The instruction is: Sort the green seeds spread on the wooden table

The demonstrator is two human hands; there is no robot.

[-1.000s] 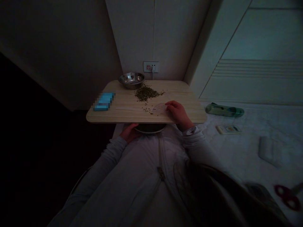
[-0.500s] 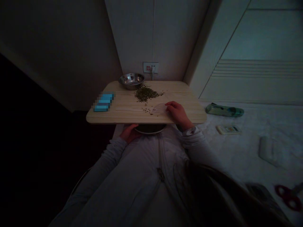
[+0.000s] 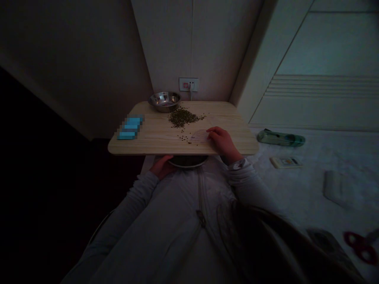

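Observation:
My right hand [image 3: 222, 142] rests low over the wooden tabletop, fingers closed on the edge of a clear, half-round plastic protractor [image 3: 199, 136]. Just left of the protractor lie a few stray small green beans [image 3: 184, 138]; the main pile of beans [image 3: 182, 117] spreads farther back. Below the table's front edge, my left hand [image 3: 162, 167] grips the side of a dark bowl with a pale rim [image 3: 189, 167] at my lap. The tabletop hides much of that bowl and some of the left fingers.
A shiny steel bowl [image 3: 164, 102] stands at the back left of the wooden table [image 3: 154, 144], and a pixelated blue item [image 3: 130, 128] lies at its left. On the white bedding are a green pouch [image 3: 280, 138], a remote [image 3: 286, 162] and red-handled scissors [image 3: 359, 246].
Hardly anything differs. The protractor has shifted very slightly to the left, while both hands and the bean pile stay in place.

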